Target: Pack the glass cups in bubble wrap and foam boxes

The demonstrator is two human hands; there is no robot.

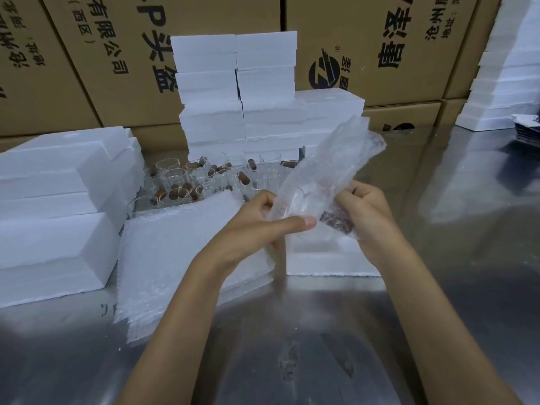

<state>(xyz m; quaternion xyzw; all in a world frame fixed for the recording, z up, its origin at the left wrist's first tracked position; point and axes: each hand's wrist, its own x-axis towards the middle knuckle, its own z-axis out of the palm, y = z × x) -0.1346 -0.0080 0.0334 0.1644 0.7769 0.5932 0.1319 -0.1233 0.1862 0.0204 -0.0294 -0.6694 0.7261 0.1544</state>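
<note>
I hold a clear bubble wrap bag (330, 171) tilted up to the right above the steel table. A glass cup with a brown wooden handle (336, 222) shows dimly through its lower end. My left hand (263, 226) grips the bag's lower left side, thumb across it. My right hand (368, 211) holds the lower right side by the handle. Under my hands lies an open white foam box (327, 258). A stack of bubble wrap bags (175, 252) lies left of it. Several bare glass cups (204, 179) with wooden handles stand behind.
Closed foam boxes are stacked at the left (58, 206), at the back centre (233, 92) and at the far right (502, 83). Cardboard cartons (380, 39) wall off the back. The shiny steel table (292, 346) extends toward me.
</note>
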